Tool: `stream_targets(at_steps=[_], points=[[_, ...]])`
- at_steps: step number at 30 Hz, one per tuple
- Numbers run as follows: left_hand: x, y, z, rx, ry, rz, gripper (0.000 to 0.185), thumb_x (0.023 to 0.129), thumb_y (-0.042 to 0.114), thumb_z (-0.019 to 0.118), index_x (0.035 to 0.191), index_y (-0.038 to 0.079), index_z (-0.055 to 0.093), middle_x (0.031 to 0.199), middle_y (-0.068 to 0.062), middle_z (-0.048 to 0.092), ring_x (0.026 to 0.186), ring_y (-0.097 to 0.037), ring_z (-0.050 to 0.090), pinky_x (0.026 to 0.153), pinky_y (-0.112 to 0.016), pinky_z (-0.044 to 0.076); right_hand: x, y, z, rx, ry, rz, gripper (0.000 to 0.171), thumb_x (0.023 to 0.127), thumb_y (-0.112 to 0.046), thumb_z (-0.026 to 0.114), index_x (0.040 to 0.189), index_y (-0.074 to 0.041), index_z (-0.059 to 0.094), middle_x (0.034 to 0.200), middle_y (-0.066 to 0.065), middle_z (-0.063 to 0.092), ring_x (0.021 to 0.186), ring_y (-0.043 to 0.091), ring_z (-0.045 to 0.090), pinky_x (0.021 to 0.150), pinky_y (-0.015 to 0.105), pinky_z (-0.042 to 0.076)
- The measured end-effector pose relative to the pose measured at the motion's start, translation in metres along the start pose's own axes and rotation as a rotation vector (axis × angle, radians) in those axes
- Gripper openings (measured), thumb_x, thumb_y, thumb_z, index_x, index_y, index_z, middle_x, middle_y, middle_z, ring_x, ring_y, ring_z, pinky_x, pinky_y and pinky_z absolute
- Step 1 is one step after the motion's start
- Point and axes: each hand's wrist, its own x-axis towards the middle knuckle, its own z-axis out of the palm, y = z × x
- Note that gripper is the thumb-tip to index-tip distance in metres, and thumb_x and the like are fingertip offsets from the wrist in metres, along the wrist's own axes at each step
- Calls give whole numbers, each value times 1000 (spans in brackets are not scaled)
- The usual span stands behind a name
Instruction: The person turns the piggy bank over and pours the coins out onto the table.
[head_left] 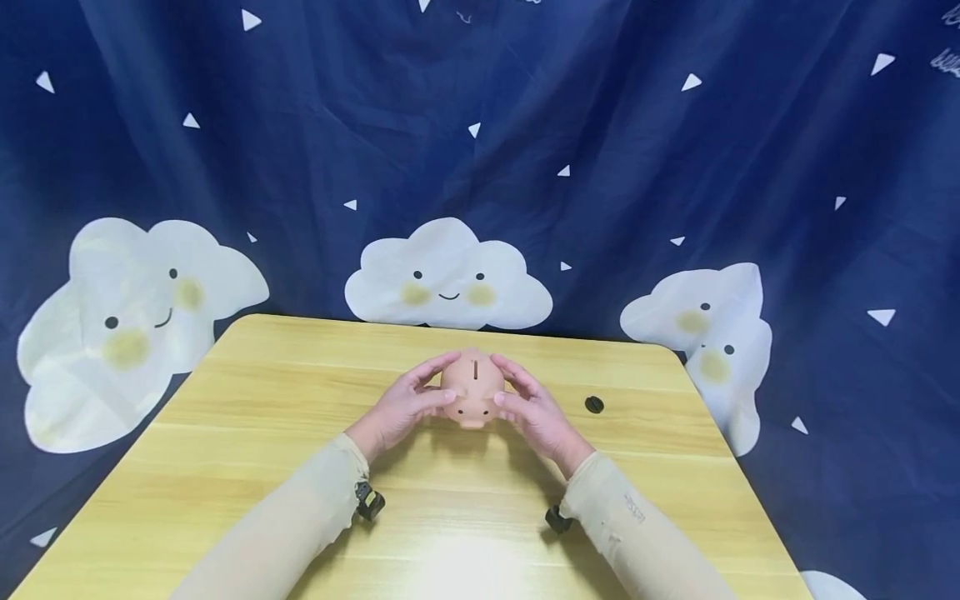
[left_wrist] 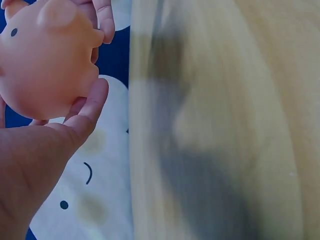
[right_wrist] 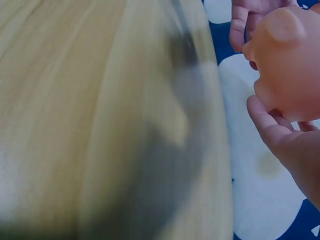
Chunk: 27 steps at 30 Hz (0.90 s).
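A pink piggy bank (head_left: 472, 385) with a coin slot on top is held up between both hands, its snout and small black eyes toward the wearer in the head view. My left hand (head_left: 402, 408) grips its left side, thumb near the face and fingers round the far side. On the other side my right hand (head_left: 534, 411) grips it likewise. The left wrist view shows the piggy bank (left_wrist: 50, 60) with its round body above the palm of the left hand (left_wrist: 45, 155). In the right wrist view the piggy bank (right_wrist: 285, 70) rests against the right hand (right_wrist: 295, 145).
A small round black plug (head_left: 594, 404) lies on the wooden table (head_left: 300, 367), right of the hands. Behind the table hangs a dark blue curtain (head_left: 480, 175) with smiling clouds and white triangles. Black straps with small devices sit at both wrists.
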Motion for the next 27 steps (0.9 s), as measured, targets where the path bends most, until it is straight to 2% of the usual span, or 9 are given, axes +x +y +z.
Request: stream_targets(at_steps=[3,5,7,12,14,17,20,25,27], points=[[0,3,0,9,9,16,75,96,8,73,164,20,44,176,-2,32,119,-20,69,100,-36,63,1,-4,0,-41,-6,-47,70,101,-8,61,167,-12,36,173,16,31,130,18,60,102,29,59],[0,5,0,7,22,4,73,98,10,72,164,22,44,175,-3,33,124,-23,67,99,-39,63,1,-8,3,-44,14,-21,69,102,-11,62,166,-15,38,171,15,34,130,18,60,100,31,60],[0,5,1,-9,35,-54,70,100,17,71,164,25,44,173,-7,35,126,-30,66,98,-45,64,2,-12,6,6,35,70,66,104,-19,62,166,-20,39,170,15,37,127,24,64,100,38,62],[-3,-3,-2,-69,49,-289,67,106,37,62,167,27,37,175,-23,25,129,-55,61,96,-63,62,3,-5,16,146,70,375,68,105,-44,60,167,-30,35,167,20,36,122,41,64,94,51,61],[-4,-6,-3,-85,45,-339,69,107,42,59,168,25,33,175,-28,20,131,-64,55,97,-69,59,4,0,18,156,74,432,70,105,-49,58,167,-30,33,165,24,36,126,44,60,94,50,61],[-3,-5,-2,-113,48,-364,72,106,44,59,169,24,31,175,-31,17,135,-71,48,99,-73,56,6,1,19,169,90,460,72,105,-53,57,167,-29,32,164,27,37,127,46,57,93,50,61],[-2,1,0,-106,74,-321,69,105,42,62,167,25,37,175,-25,23,132,-62,55,97,-67,61,6,-4,21,160,106,409,71,104,-50,59,167,-29,34,163,23,37,123,42,62,93,48,61],[-8,11,9,43,129,-6,62,104,24,68,163,20,47,170,-16,40,121,-33,68,92,-42,65,-1,-18,28,-2,133,58,64,106,-27,60,166,-19,39,169,17,36,132,26,59,99,36,59],[-10,10,12,76,143,63,62,103,21,69,162,19,48,169,-14,42,117,-28,71,93,-40,65,-3,-18,29,-32,152,-11,62,106,-22,59,165,-16,41,170,16,37,133,21,57,100,34,59]])
